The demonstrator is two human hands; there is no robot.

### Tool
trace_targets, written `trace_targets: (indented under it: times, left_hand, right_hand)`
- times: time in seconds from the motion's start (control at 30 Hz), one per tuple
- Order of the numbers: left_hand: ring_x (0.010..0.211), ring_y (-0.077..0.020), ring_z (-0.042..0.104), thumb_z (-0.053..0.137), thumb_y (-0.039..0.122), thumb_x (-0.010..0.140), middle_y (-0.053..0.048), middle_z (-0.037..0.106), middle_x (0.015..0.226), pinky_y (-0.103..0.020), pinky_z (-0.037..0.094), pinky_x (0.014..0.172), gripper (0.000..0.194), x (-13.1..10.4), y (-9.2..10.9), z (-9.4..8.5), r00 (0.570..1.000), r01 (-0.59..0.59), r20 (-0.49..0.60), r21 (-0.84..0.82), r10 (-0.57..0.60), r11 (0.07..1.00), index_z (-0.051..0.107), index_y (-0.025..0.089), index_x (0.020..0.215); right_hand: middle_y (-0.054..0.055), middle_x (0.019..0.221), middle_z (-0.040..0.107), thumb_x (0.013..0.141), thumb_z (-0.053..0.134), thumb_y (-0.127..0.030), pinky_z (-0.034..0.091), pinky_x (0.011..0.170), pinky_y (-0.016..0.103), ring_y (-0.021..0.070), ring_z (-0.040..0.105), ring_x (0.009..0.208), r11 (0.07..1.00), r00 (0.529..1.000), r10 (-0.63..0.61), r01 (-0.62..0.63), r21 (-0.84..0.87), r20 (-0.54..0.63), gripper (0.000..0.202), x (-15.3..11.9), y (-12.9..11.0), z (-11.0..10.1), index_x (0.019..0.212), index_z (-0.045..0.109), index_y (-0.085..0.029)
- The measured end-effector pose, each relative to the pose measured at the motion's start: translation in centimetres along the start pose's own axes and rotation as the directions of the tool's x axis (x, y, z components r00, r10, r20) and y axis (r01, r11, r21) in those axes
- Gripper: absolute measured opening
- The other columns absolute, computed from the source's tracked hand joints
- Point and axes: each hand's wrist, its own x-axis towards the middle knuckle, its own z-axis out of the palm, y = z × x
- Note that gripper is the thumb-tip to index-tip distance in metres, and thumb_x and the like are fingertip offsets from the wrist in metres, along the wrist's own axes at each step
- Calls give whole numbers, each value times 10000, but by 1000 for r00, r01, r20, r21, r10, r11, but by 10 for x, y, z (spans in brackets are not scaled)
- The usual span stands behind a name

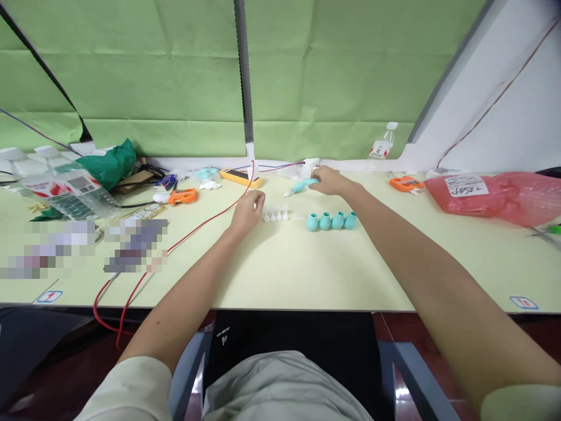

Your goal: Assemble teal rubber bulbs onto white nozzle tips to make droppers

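Note:
My left hand (249, 211) rests loosely curled on the table, its fingers slightly apart and nothing visible in them. Just right of it stands a short row of small white bulb-shaped pieces (279, 216). Farther back, my right hand (329, 180) reaches down with fingers bent onto a light-blue piece (312, 182), whose shape is partly covered. A similar light-blue piece with a whitish tip (297, 187) lies beside it. Nearer to me is a row of several turquoise round hollow pieces (325, 220) with openings upward. Tiny clear pieces (300, 217) lie between the two rows.
A yellow multimeter (241, 178) lies at the back, and a red cable (205, 221) crosses the table's left side. Orange tools (183, 196) and water bottles (79, 184) are at left. A clear bottle (382, 148) and a red plastic bag (491, 196) are at right.

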Motion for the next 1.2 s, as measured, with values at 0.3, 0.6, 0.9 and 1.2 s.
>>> trace_targets:
  times: [0.3, 0.6, 0.9, 1.2]
  left_hand:
    - [1065, -230, 612, 658, 383, 934, -149, 556, 1274, -395, 535, 892, 443, -25, 58, 0, 891, -430, -199, -75, 409, 900, 495, 198, 1302]
    - [724, -127, 600, 618, 342, 967, -19, 637, 823, -275, 497, 694, 164, -45, 78, 10, 935, -239, 151, -396, 320, 887, 611, 181, 936]
    - [738, -147, 654, 781, 427, 825, -58, 717, 819, -295, 537, 723, 305, -45, 85, 1, 824, 310, 553, -625, 126, 717, 670, 143, 842]
    - [730, -138, 656, 686, 317, 878, -44, 713, 780, -280, 537, 746, 181, -46, 89, 0, 859, 267, 505, -578, 81, 772, 728, 141, 872]
  right_hand:
    - [-32, 601, 589, 814, 700, -289, 520, 538, 293, 153, 608, 518, 619, 991, 126, -50, 784, -37, 142, -104, -95, -34, 908, 672, -187]
    - [-10, 629, 630, 783, 781, -438, 581, 508, 316, 140, 599, 500, 169, 987, 139, -102, 980, 78, 299, -121, -103, 5, 806, 654, -169]
    - [-14, 583, 649, 802, 687, -373, 549, 450, 298, 184, 650, 466, 285, 984, 87, -172, 943, 154, 207, -128, -111, 6, 788, 614, -179]
    - [-10, 555, 663, 806, 687, -396, 530, 437, 291, 187, 638, 439, 297, 980, 139, -176, 939, 140, 228, -127, -112, 6, 781, 581, -196]
